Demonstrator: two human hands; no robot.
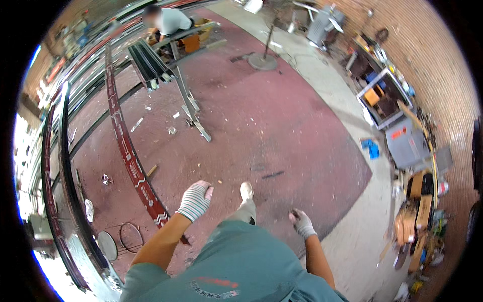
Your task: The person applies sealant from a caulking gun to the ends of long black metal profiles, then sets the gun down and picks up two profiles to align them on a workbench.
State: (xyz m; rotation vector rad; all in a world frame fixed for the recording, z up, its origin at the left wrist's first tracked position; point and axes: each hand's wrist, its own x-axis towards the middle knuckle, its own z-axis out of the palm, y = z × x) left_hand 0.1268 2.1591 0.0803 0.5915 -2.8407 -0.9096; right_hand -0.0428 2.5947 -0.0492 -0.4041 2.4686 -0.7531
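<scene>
My left hand (195, 201), in a white glove with green stripes, hangs in the air beside a long dark red metal profile (132, 168). Its fingers are loosely bent, and no object shows in it. My right hand (303, 224), in a pale glove with bare fingertips, hangs over the dark red floor (282, 146) at my right side. Slightly curled, its fingers hold nothing visible. Neither hand touches anything that I can see. Between them one pale shoe (246, 191) points forward on the floor.
More long profiles (64, 131) lie on racks at the left. Ahead, a stack of dark profiles (149, 63) rests on a metal stand (188, 103), near a person (171, 22) bending over. A round-based pole (262, 61) stands farther off. Cardboard boxes (406, 221) line the right wall.
</scene>
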